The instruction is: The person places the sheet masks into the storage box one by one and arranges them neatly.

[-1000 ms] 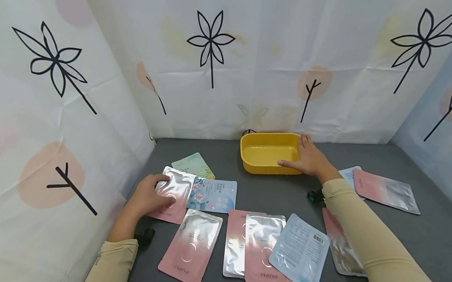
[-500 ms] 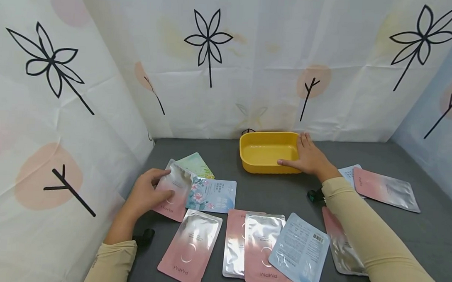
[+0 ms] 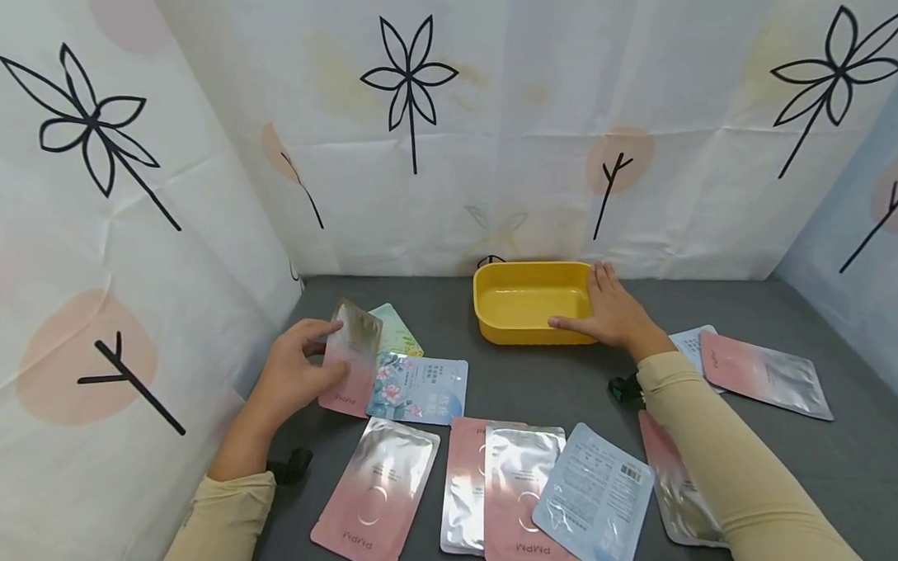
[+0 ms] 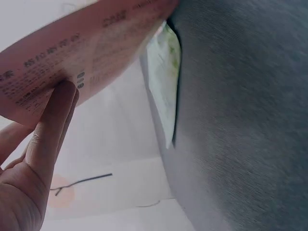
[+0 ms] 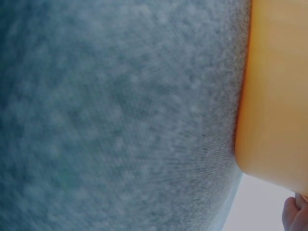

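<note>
My left hand pinches a pink and silver face mask sachet by its left side. The sachet is tilted up, with its upper end raised. Printed text shows on its pink back in the left wrist view. Behind it lies a pale green sachet, partly covered. A blue flowered sachet lies just right of the held one. At the back of the table my right hand rests against the right end of a yellow plastic bin, fingers straight and thumb along its front.
Nearer the front lie a pink sachet, an overlapping pink pair and a blue sachet with a barcode. Another pink one sits partly under the right sleeve. At right, a pink sachet overlaps a light blue one. Fabric walls enclose the table.
My left hand has lifted and tilted the pink sachet up from the table, moving it slightly away and to the right. My right hand has stayed at the bin.
</note>
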Tool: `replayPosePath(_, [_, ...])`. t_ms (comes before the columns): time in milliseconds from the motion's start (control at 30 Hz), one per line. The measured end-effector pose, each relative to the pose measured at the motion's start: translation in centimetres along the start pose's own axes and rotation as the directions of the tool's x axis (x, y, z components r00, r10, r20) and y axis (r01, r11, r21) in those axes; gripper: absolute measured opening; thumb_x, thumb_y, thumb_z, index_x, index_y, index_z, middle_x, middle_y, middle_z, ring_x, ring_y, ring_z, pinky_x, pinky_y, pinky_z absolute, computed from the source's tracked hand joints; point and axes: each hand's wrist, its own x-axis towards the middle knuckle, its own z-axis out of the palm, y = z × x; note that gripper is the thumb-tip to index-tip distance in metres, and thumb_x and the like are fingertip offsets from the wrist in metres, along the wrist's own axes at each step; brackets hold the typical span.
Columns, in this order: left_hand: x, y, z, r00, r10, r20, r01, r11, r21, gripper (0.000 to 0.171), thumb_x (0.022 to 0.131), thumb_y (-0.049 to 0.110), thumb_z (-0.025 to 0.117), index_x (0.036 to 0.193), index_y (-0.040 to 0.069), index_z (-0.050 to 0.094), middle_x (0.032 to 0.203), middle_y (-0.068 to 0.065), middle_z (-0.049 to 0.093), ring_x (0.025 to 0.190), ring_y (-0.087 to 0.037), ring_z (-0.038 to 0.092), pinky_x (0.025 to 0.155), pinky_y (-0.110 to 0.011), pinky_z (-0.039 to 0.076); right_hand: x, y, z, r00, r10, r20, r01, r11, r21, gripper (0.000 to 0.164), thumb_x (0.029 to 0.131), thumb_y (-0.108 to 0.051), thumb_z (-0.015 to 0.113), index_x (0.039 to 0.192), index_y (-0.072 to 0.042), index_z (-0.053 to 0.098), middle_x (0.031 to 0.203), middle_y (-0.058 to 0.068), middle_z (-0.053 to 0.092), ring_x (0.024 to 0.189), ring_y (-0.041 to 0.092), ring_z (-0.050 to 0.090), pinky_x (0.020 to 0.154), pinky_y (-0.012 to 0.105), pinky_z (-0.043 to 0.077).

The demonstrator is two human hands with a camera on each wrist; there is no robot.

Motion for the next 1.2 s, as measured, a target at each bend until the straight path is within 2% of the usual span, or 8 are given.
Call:
replayPosePath(233, [1.3,1.0,0.0,0.994,0.096,-0.051,-0.094,0.995,0.046,0.049,0.090,-0.007,0.074,0.138,-0.008,0.065,0.125,-0.023,0.063,0.104,-0.045,0.074,0.082,-0.014,0.055,0.1,0.2,0.3,1.000,-0.006,0.002,0.006,1.000,-0.002,0.133,0.090,-0.087,0.051,0.166,0.008,-0.003,0.175,0.029,-0.009,0.164,0.047,-0.007,0.131,0.066,0.008])
replayPosePath(300, [1.7,1.4,-0.2,0.992,0.107,-0.066,-0.105,0.994,0.037,0.048,0.091,-0.009,0.072,0.138,-0.009,0.064,0.125,-0.025,0.062,0.104,-0.046,0.075,0.086,-0.017,0.058,0.0,0.2,0.4,1.000,-0.002,0.009,0.002,1.000,-0.002,0.134,0.089,-0.087,0.051,0.166,0.009,-0.003,0.175,0.029,-0.009,0.164,0.047,-0.008,0.132,0.066,0.008])
replayPosePath(433, [2.4,2.2,-0.1,0.993,0.099,-0.071,-0.097,0.995,0.028,0.048,0.094,-0.006,0.072,0.141,-0.008,0.063,0.128,-0.024,0.060,0.109,-0.046,0.074,0.089,-0.036,0.064,-0.1,0.2,0.5,1.000,0.004,0.012,-0.004,1.000,0.001,0.134,0.089,-0.087,0.051,0.166,0.008,-0.003,0.176,0.028,-0.009,0.164,0.046,-0.008,0.132,0.066,0.008])
replayPosePath(533, [2.9,2.7,0.1,0.991,0.106,-0.077,-0.104,0.994,0.023,0.046,0.096,-0.002,0.073,0.141,-0.006,0.064,0.130,-0.021,0.062,0.111,-0.043,0.075,0.089,-0.030,0.063,-0.1,0.1,0.5,1.000,0.002,0.006,-0.002,1.000,0.001,0.134,0.089,-0.087,0.051,0.166,0.008,-0.002,0.176,0.029,-0.008,0.164,0.047,-0.007,0.131,0.066,0.008])
replayPosePath(700, [3.8,3.8,1.1,0.988,0.128,-0.089,-0.135,0.988,-0.076,0.042,0.097,-0.002,0.072,0.138,-0.004,0.067,0.131,-0.021,0.063,0.110,-0.043,0.075,0.084,-0.010,0.055,-0.1,0.2,0.5,1.000,-0.005,0.003,0.005,1.000,-0.010,0.132,0.090,-0.085,0.051,0.166,0.010,-0.001,0.176,0.030,-0.007,0.164,0.047,-0.006,0.132,0.064,0.007])
replayPosePath(867, [4.6,4.6,2.2,0.988,0.133,-0.079,-0.145,0.977,-0.158,0.042,0.097,-0.001,0.071,0.139,-0.003,0.068,0.134,-0.021,0.063,0.111,-0.042,0.076,0.083,-0.011,0.057,0.0,0.2,0.5,1.000,-0.017,0.005,0.017,1.000,-0.013,0.132,0.091,-0.085,0.051,0.166,0.010,0.001,0.176,0.030,-0.006,0.164,0.047,-0.006,0.132,0.064,0.008])
replayPosePath(1067, [5.9,5.5,3.3,0.980,0.135,-0.149,-0.165,0.963,-0.215,0.041,0.098,0.000,0.071,0.139,-0.002,0.068,0.140,-0.022,0.061,0.114,-0.043,0.074,0.083,-0.012,0.058,0.1,0.1,0.3,1.000,-0.015,0.004,0.015,1.000,-0.023,0.131,0.091,-0.085,0.051,0.166,0.010,-0.001,0.176,0.029,-0.008,0.164,0.047,-0.007,0.132,0.064,0.007])
replayPosePath(1200, [6.8,6.1,4.5,0.975,0.132,-0.177,-0.180,0.941,-0.288,0.041,0.098,-0.002,0.070,0.140,-0.003,0.067,0.139,-0.022,0.061,0.117,-0.043,0.073,0.083,-0.012,0.059,0.1,0.1,0.2,1.000,-0.018,-0.001,0.018,1.000,-0.019,0.130,0.092,-0.084,0.051,0.166,0.010,-0.001,0.176,0.029,-0.007,0.164,0.047,-0.006,0.132,0.064,0.007])
